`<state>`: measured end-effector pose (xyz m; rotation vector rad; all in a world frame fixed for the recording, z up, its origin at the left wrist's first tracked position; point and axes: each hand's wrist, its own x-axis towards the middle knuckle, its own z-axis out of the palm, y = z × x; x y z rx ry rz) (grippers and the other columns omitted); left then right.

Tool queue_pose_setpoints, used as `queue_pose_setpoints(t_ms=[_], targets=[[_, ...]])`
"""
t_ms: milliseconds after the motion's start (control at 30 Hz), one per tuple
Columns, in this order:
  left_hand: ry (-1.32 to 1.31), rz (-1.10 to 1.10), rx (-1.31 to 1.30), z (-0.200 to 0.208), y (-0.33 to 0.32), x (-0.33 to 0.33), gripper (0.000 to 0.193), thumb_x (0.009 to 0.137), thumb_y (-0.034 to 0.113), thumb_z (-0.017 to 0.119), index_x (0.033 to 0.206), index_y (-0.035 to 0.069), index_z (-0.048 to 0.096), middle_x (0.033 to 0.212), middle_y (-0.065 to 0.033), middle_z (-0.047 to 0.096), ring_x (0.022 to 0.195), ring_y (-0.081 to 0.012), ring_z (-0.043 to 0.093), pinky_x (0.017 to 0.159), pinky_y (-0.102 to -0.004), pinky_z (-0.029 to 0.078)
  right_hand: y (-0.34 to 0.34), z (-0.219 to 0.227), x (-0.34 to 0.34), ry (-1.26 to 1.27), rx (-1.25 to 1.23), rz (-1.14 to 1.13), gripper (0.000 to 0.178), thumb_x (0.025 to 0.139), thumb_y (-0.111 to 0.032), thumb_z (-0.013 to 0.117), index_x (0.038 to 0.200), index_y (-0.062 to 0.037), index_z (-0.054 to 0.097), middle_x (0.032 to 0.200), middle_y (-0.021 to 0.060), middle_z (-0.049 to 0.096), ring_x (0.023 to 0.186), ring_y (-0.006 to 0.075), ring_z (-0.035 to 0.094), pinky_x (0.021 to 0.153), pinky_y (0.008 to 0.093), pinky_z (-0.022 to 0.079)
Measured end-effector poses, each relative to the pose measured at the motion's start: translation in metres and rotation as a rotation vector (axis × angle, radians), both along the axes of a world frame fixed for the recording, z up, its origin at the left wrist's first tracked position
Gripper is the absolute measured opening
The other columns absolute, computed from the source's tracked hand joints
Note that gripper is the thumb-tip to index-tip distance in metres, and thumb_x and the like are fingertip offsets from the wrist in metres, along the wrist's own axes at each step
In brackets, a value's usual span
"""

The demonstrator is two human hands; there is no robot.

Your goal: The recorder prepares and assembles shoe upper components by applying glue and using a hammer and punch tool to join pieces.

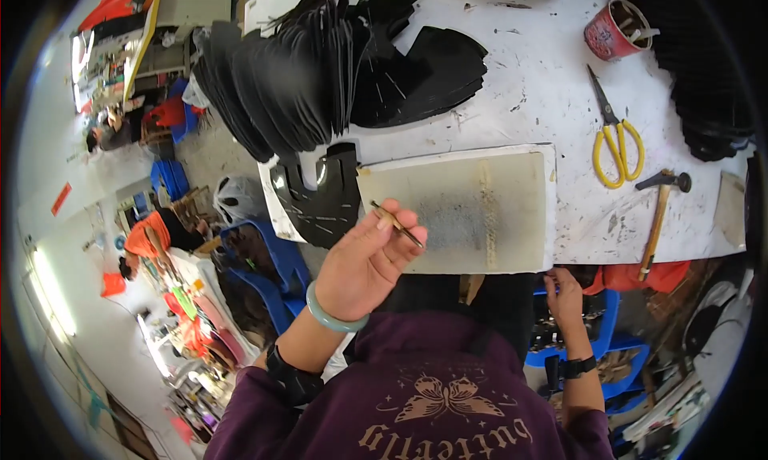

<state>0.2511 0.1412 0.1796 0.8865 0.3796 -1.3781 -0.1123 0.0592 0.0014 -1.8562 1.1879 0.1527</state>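
My left hand (358, 272), with a pale green bangle on its wrist, is raised palm up over the near left side of a worn translucent board (456, 184). Thumb and fingers pinch a short, slim metal rod (412, 238), brass and dark in colour, pointed slantwise. By the table's front edge, next to the board's near right corner, is my right hand (566, 300). Its fingers are bent together; anything between them is hidden. A black cut piece with slots (324, 196) lies left of the board.
Farther back are a stack of black curved pieces (280, 76) and loose glossy black pieces (424, 76). On the right lie yellow-handled scissors (618, 152) and a hammer (660, 212); a red cup (614, 32) stands behind them. Blue chairs (260, 260) and other people are off to the left.
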Motion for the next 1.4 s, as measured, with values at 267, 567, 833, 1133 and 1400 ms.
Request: queue_pose_setpoints(t_ms=[267, 567, 833, 1133, 1400], targets=[[-0.306, 0.232, 0.272, -0.054, 0.05, -0.038, 0.017, 0.096, 0.017, 0.044, 0.112, 0.012, 0.047, 0.101, -0.002, 0.058, 0.097, -0.0192, 0.058, 0.084, -0.0319, 0.046, -0.099, 0.086, 0.047, -0.308, -0.16, 0.363, 0.017, 0.074, -0.007, 0.066, 0.09, -0.0028, 0.061, 0.086, 0.0123, 0.062, 0.081, 0.0307, 0.059, 0.072, 0.037, 0.047], [-0.439, 0.597, 0.489, -0.042, 0.095, -0.142, 0.016, 0.095, 0.018, 0.048, 0.109, 0.011, 0.049, 0.095, -0.001, 0.06, 0.092, -0.0167, 0.059, 0.081, -0.0291, 0.047, -0.119, 0.083, 0.146, -0.621, -0.277, 0.873, 0.047, 0.072, -0.013, 0.068, 0.116, -0.0066, 0.053, 0.133, 0.0118, 0.043, 0.125, 0.0322, 0.038, 0.1, 0.0432, 0.034], [-0.407, 0.806, 0.978, -0.082, 0.182, -0.24, 0.016, 0.089, 0.009, 0.043, 0.103, 0.007, 0.049, 0.082, -0.0024, 0.056, 0.079, -0.0161, 0.06, 0.074, -0.0302, 0.05, -0.103, 0.056, 0.18, -0.656, -0.4, 1.004, 0.047, 0.079, -0.027, 0.062, 0.122, -0.0092, 0.052, 0.138, 0.0077, 0.04, 0.13, 0.029, 0.032, 0.107, 0.0433, 0.025], [-0.552, 0.018, 1.479, -0.145, 0.252, -0.329, 0.023, 0.085, 0.02, 0.047, 0.094, 0.003, 0.06, 0.079, -0.0081, 0.064, 0.072, -0.0163, 0.06, 0.066, -0.0295, 0.047, -0.093, 0.056, 0.184, -0.581, -0.502, 1.018, 0.046, 0.078, -0.028, 0.064, 0.12, -0.0114, 0.055, 0.138, 0.0065, 0.041, 0.131, 0.0282, 0.032, 0.106, 0.0445, 0.024], [-0.713, -0.584, 1.481, -0.196, 0.273, -0.324, 0.028, 0.083, 0.032, 0.056, 0.089, 0.008, 0.067, 0.087, -0.0165, 0.065, 0.084, -0.0351, 0.061, 0.075, -0.0403, 0.049, -0.082, 0.06, 0.192, -0.499, -0.571, 1.121, 0.049, 0.079, -0.025, 0.063, 0.124, -0.0093, 0.051, 0.139, 0.01, 0.04, 0.13, 0.0326, 0.032, 0.105, 0.0453, 0.025]])
